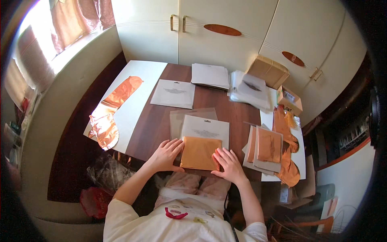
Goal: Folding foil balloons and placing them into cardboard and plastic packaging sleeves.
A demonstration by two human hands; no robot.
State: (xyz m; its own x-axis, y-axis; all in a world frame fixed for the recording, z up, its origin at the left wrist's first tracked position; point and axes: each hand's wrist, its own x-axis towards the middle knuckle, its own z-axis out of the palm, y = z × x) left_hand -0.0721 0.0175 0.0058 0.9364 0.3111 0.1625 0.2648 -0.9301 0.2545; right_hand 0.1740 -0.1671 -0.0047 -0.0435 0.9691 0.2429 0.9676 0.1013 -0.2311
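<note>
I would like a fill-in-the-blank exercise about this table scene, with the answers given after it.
The left hand is at the ____-hand edge of the folded foil.
The card partly beneath the foil is ____ in colour.
The small open box stands toward the table's ____-hand side.
Missing words: left; white; right.

There are two hands (166, 155) (230, 164), one packet (200, 153) between, two tabletop boxes (268, 71) (291, 105).

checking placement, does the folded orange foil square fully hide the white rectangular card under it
No, the card shows beyond the far edge of the foil square.
</note>
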